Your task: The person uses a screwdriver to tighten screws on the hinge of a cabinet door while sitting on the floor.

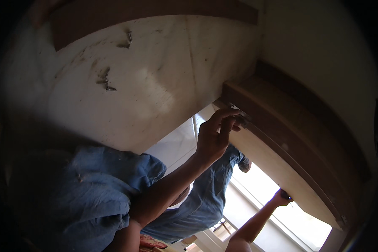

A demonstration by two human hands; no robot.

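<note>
My left hand (216,133) reaches up to a metal bracket (239,114) at the corner of a brown wooden frame (281,140). Its thumb and fingers are pinched together at the bracket, and whatever sits between the fingertips is hidden. Below the frame hangs a pale board (277,168). Lower right, my right hand (282,198) is closed around a small dark object (286,195) near the board's lower edge. Too little of that object shows to name it. Several screws (107,80) lie in two small groups on a pale, stained panel (151,92) at the upper left.
A brown wooden strip (155,10) runs along the panel's far edge. My legs in blue jeans (201,206) stretch across the lower middle, with a shoe (245,164) beside the board. Behind the right hand is a bright opening (302,227). Another small metal fitting (343,219) is at the frame's far end.
</note>
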